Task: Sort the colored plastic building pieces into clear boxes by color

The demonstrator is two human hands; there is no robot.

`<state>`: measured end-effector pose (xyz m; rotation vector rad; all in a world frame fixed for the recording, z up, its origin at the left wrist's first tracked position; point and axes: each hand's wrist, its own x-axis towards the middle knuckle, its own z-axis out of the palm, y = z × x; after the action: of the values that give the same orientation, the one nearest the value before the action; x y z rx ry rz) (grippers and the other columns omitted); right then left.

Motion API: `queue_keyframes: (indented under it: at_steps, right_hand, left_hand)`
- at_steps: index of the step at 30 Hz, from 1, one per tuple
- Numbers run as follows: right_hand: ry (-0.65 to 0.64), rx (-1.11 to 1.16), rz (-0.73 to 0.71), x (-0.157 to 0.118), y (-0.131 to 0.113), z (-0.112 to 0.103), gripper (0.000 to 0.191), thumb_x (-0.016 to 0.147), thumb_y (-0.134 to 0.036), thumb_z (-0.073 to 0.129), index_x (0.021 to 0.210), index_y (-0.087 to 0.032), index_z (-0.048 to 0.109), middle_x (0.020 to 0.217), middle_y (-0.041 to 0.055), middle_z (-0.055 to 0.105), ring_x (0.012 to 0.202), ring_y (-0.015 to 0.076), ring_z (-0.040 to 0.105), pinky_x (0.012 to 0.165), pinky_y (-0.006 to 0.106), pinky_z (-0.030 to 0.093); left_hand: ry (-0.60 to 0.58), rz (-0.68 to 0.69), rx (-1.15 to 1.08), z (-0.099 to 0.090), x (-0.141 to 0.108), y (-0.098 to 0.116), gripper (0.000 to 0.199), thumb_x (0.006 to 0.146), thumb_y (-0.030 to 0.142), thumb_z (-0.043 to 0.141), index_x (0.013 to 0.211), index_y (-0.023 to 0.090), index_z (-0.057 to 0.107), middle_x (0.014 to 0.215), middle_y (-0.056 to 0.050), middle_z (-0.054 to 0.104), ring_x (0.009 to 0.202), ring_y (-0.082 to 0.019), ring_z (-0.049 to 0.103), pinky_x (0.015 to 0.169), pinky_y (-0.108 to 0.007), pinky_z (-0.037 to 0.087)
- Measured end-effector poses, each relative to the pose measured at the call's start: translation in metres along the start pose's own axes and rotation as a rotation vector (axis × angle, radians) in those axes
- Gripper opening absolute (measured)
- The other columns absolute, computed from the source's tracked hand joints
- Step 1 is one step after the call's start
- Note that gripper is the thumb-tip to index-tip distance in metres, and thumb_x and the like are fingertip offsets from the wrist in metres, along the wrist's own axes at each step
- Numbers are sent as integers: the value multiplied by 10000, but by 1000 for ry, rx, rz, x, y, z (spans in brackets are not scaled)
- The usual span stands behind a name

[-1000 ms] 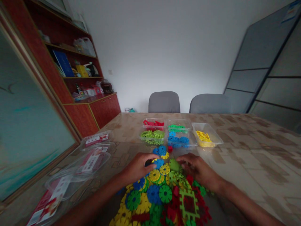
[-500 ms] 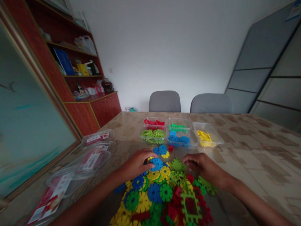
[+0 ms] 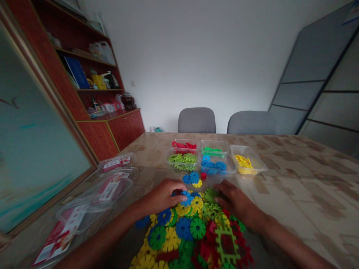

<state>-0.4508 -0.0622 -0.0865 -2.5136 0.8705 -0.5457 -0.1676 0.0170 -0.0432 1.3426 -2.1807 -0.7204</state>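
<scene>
Left hand (image 3: 165, 196): thumb and index finger nearly closed, holding a blue disc (image 3: 186, 198) by its left edge, over the far part of the pile (image 3: 179, 229). Right hand (image 3: 237, 201): fingers curled, partly open, fingertips at a lime green piece (image 3: 210, 195) on the pile's far right side; whether it is gripped, cannot tell.

Pile: notched discs in yellow, blue and green, mostly left and centre; red pieces and a lime square frame (image 3: 227, 244) at near right. Just beyond the pile: two blue discs (image 3: 191, 178), a yellow disc (image 3: 198, 183) and a red block (image 3: 203, 175).

Clear tubs, farther out. Left pair: red pieces (image 3: 183, 145) far, lime pieces (image 3: 183, 160) near. Middle pair: green pieces (image 3: 211, 151) far, blue discs in the near tub (image 3: 231, 165). Right tub (image 3: 256, 160): yellow pieces (image 3: 244, 163). Clear lids (image 3: 113, 188) with printed labels lie on the table (image 3: 283, 186), left side.
</scene>
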Motion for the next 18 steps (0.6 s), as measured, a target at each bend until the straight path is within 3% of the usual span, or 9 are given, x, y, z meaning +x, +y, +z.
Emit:
queue_keyframes:
  at_steps: [4,8,13,18]
  right_hand:
    - [43,17,56,3,0,8,207,800,-235,627,988,-152,611,964,95,549,849,235,551,773,369,453]
    - [63,86,96,6,-1,7,155,741,-177,608,868,-164,520,798,35,552,693,182,529,610,283,411]
    - [76,188,100,7,1,-9,72,832,-241,470,799,-193,429,651,-22,486,578,133,465,519,231,341]
    - [46,180,64,1,-13,-23,74,795,-210,539,796,-184,469,653,-24,497,573,125,445,523,233,304]
  left_hand:
    - [-84,115,-53,-2,0,10,231,912,359,576,884,162,692,882,-52,675,829,-179,615,770,-253,442]
    - [-74,133,-40,-2,0,14,243,943,347,541,895,159,687,878,-55,672,826,-175,617,766,-254,442]
    - [-45,136,7,2,-1,10,187,963,268,516,943,173,676,897,-25,675,854,-161,617,784,-234,423]
    - [-35,149,65,4,-3,10,169,964,239,518,975,181,676,921,-22,677,879,-162,617,796,-231,416]
